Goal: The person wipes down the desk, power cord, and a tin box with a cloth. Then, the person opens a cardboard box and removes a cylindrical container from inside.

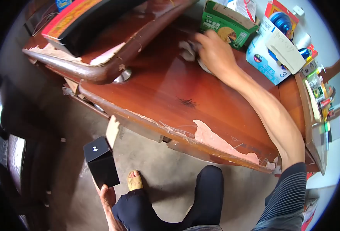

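My left hand (106, 195) is closed round the lower end of a black box (103, 166) with a small white mark on its top, held low in front of the desk. On the reddish-brown desk top (154, 77), my right hand (216, 52) presses a crumpled greyish-white cloth (188, 51), its fingers bent round it and partly hidden. The green carton (229, 29) is just behind my right hand. Dark scribble-like marks (187, 102) lie on the desk between that hand and the chipped front edge.
A blue and white box (268, 57) holding items stands at the back right. Bottles (316, 82) line a side shelf. A raised desk section (100, 69) carries a red and black object (75, 29) at upper left. Dark shiny furniture (15, 154) stands at left.
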Available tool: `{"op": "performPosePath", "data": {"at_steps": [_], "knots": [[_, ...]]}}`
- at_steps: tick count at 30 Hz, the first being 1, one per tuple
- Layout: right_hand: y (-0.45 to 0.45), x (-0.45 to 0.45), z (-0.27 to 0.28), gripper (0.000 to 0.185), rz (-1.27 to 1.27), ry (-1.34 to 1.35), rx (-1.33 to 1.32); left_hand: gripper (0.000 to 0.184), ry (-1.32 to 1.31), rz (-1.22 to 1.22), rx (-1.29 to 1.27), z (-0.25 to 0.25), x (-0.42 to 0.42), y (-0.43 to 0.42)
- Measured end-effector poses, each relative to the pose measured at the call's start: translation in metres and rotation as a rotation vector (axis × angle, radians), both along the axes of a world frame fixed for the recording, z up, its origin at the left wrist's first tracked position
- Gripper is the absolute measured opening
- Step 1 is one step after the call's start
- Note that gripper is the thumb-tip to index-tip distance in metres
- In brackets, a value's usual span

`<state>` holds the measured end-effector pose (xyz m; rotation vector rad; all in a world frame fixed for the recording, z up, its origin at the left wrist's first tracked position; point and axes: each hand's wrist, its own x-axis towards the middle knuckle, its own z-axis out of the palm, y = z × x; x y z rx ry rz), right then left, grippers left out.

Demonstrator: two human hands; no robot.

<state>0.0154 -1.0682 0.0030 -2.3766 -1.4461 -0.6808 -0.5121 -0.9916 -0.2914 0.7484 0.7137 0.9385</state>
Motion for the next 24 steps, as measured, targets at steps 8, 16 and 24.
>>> {"op": "performPosePath", "data": {"at_steps": [8,16,24], "knots": [[0.141,0.108,-0.008,0.056,-0.328,0.079,-0.314,0.113,0.307,0.094,0.05,-0.043,-0.032,0.015],[0.245,0.071,-0.071,0.042,0.146,-0.371,-0.059,0.108,0.401,0.179,-0.025,-0.112,-0.059,0.015],[0.345,0.087,-0.071,0.04,0.411,-0.525,0.283,0.085,0.542,0.144,-0.013,-0.126,-0.073,0.018]]}}
